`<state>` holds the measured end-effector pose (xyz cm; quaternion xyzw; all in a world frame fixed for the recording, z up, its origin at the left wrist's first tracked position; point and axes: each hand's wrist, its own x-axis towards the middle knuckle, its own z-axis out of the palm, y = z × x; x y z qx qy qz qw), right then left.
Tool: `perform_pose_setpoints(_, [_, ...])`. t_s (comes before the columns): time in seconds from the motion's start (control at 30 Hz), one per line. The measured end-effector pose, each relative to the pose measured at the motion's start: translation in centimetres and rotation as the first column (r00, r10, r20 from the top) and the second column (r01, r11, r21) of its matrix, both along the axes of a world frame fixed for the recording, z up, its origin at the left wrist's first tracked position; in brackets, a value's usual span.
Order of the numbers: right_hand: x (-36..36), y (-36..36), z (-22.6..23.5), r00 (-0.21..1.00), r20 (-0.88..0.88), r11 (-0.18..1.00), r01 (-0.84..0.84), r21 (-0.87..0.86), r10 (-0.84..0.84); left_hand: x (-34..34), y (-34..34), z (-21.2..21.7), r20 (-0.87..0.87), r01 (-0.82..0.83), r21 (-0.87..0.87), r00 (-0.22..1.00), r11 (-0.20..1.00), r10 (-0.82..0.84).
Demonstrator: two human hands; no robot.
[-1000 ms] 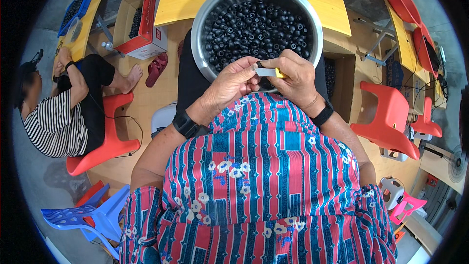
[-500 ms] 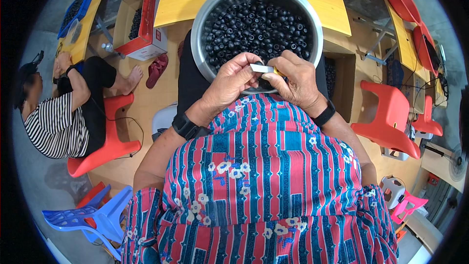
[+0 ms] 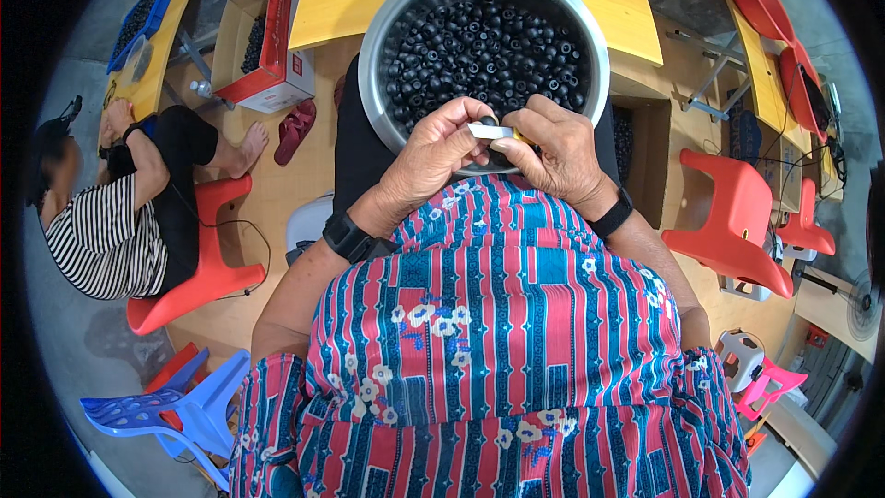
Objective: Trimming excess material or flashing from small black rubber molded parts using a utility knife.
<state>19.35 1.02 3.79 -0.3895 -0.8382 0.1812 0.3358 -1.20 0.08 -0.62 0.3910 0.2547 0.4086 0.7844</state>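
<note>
Looking down from my head, my left hand (image 3: 433, 159) and my right hand (image 3: 558, 149) are pinched shut on a small white piece (image 3: 490, 132). I hold it over the near edge of the big metal bowl (image 3: 369, 55) of little black round things (image 3: 489, 37) on my lap.

Left hand (image 3: 433, 161) and right hand (image 3: 553, 152) meet, fingers (image 3: 475, 124) pinched together.
</note>
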Motion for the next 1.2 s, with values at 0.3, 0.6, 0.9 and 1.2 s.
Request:
perform_pose_setpoints(0.3, [0.2, 0.3, -0.3, 0.999, -0.043, 0.999, 0.018, -0.035, -0.020, 0.1, -0.1, 0.2, -0.069, 0.029, 0.008, 0.997, 1.000, -0.028])
perform_pose_setpoints(0.6, [0.0, 0.3, 0.2, 0.994, -0.107, 0.998, -0.002, -0.069, -0.006, 0.2, -0.2, 0.2, 0.052, -0.116, -0.091, 0.991, 0.989, 0.121])
perform_pose_setpoints(0.9, [-0.5, 0.7, -1.0, 0.957, -0.276, 0.907, -0.036, -0.420, -0.089, 0.4, 0.1, -0.3, -0.196, -0.156, 0.250, 0.959, 0.956, 0.207])
perform_pose_setpoints(1.2, [-0.7, 0.6, -0.8, 0.964, -0.249, 0.938, -0.003, -0.346, -0.088, 0.2, 0.0, -0.5, 0.066, -0.091, -0.084, 0.993, 0.992, 0.097])
